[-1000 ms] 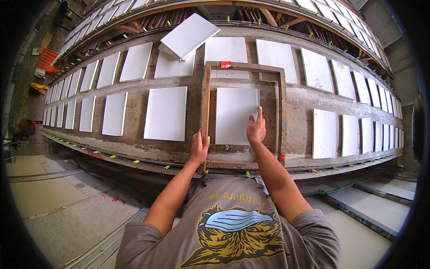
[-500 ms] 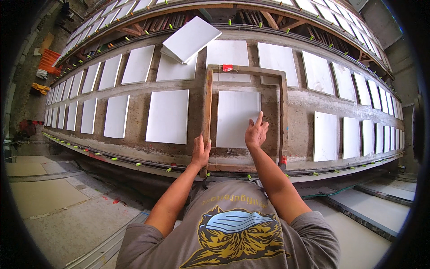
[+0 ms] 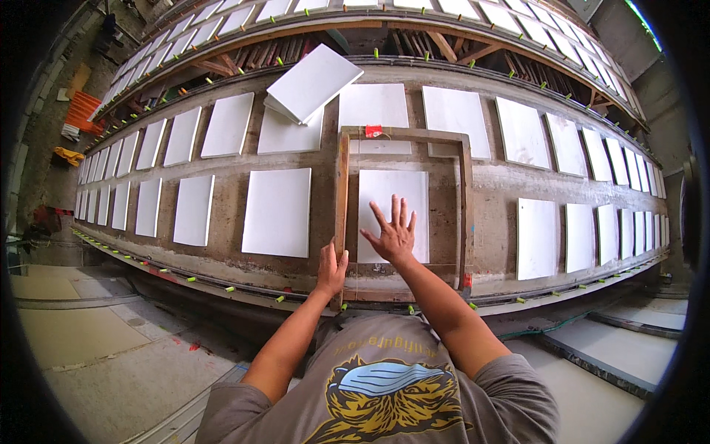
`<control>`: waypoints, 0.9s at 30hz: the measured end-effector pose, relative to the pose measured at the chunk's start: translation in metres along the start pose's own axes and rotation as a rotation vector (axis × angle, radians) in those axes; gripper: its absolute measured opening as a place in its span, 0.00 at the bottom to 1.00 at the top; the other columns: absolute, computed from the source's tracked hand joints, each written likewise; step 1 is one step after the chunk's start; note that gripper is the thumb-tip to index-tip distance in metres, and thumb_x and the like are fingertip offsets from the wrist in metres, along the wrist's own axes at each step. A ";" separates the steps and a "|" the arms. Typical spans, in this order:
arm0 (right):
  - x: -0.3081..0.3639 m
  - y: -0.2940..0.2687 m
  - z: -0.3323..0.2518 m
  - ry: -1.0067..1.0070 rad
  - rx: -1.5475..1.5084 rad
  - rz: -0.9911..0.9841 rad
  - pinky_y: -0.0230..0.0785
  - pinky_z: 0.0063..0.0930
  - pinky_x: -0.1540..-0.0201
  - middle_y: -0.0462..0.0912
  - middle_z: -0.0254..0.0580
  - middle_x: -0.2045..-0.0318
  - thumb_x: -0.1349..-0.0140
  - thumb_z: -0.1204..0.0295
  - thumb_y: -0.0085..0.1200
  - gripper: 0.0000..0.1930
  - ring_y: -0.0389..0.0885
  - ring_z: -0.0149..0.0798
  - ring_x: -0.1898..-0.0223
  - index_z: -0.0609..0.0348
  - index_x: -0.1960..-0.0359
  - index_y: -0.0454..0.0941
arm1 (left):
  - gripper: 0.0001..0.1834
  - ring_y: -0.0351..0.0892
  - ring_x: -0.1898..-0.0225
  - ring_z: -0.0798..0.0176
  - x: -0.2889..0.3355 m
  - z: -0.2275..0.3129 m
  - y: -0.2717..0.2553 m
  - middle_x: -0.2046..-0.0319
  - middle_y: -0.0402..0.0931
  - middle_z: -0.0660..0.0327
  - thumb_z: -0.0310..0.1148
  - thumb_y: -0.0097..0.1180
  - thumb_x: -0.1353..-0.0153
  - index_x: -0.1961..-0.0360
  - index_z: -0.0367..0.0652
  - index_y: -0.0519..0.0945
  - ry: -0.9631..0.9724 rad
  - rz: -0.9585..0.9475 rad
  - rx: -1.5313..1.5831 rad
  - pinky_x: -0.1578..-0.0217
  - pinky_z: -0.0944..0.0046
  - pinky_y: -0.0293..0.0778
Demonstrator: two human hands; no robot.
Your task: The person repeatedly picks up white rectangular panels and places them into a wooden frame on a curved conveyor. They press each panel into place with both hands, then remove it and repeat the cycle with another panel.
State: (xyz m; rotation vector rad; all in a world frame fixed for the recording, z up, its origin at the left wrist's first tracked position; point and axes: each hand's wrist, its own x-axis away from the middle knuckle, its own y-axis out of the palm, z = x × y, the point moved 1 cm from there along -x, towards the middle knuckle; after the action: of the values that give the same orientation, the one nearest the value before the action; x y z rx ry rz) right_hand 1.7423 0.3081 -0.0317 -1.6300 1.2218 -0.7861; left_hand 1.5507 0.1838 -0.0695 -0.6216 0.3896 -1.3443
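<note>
A rectangular wooden frame (image 3: 465, 192) lies on the long brown table, with red tape (image 3: 373, 131) on its far bar. Thin threads cross its near part. Inside it rests a white rectangular panel (image 3: 392, 183). My left hand (image 3: 330, 271) is closed round the frame's left bar, near its front corner. Over the panel, my right hand (image 3: 396, 238) is open, palm down with fingers spread; whether it presses on the surface or hovers I cannot tell.
More white panels (image 3: 276, 213) lie in two rows along the table (image 3: 481, 237). Toward the far side, a few loose panels (image 3: 314, 81) are stacked askew. Small green pegs (image 3: 280, 299) line the table edges. Another table with white panels (image 3: 414, 4) stands beyond.
My right hand has moved left over the panel, going from a pointing finger near its right edge to spread fingers. The left hand keeps its hold. The whole view has shifted slightly.
</note>
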 end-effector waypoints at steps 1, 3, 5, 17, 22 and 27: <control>-0.003 0.008 -0.002 0.000 0.014 -0.001 0.32 0.70 0.23 0.42 0.51 0.18 0.37 0.32 0.52 0.41 0.39 0.57 0.18 0.18 0.22 0.57 | 0.36 0.66 0.36 0.37 0.001 0.003 -0.001 0.37 0.65 0.39 0.50 0.48 0.23 0.26 0.33 0.59 0.001 -0.005 0.010 0.34 0.45 0.64; -0.007 0.007 -0.005 0.018 0.046 -0.127 0.31 0.69 0.22 0.41 0.48 0.17 0.36 0.29 0.48 0.42 0.36 0.56 0.18 0.16 0.22 0.54 | 0.42 0.65 0.35 0.36 0.001 0.003 -0.004 0.37 0.64 0.37 0.54 0.51 0.26 0.26 0.30 0.57 0.008 -0.007 0.004 0.34 0.44 0.63; -0.009 0.003 -0.006 0.032 0.071 -0.207 0.29 0.68 0.22 0.40 0.46 0.17 0.35 0.28 0.44 0.41 0.34 0.55 0.17 0.15 0.21 0.52 | 0.49 0.65 0.33 0.36 0.004 0.010 -0.004 0.36 0.63 0.36 0.60 0.56 0.31 0.26 0.29 0.55 0.005 -0.022 -0.111 0.33 0.44 0.62; -0.013 0.009 -0.002 0.042 0.092 -0.244 0.26 0.69 0.22 0.36 0.46 0.17 0.31 0.30 0.39 0.39 0.31 0.55 0.17 0.14 0.20 0.48 | 0.58 0.71 0.40 0.43 -0.015 0.066 0.007 0.39 0.70 0.46 0.70 0.73 0.55 0.36 0.36 0.64 -0.341 0.005 -0.677 0.45 0.43 0.68; -0.021 0.009 0.008 0.014 0.106 -0.235 0.29 0.70 0.23 0.40 0.49 0.18 0.35 0.27 0.43 0.42 0.35 0.58 0.18 0.17 0.21 0.52 | 0.57 0.72 0.43 0.45 -0.011 0.064 0.012 0.46 0.72 0.51 0.72 0.72 0.59 0.40 0.39 0.65 -0.363 0.029 -0.698 0.48 0.43 0.67; -0.097 0.004 0.049 0.027 0.113 -0.102 0.32 0.68 0.22 0.44 0.49 0.18 0.38 0.27 0.46 0.44 0.39 0.58 0.18 0.22 0.21 0.55 | 0.57 0.72 0.44 0.46 -0.013 0.072 0.006 0.46 0.71 0.52 0.73 0.71 0.59 0.41 0.40 0.66 -0.361 -0.002 -0.709 0.49 0.44 0.68</control>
State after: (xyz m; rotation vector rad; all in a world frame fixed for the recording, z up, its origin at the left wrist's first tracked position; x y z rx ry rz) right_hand 1.7546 0.4150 -0.0504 -1.6034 1.0999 -0.9272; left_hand 1.5962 0.2105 -0.0183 -1.4273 0.5696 -1.0467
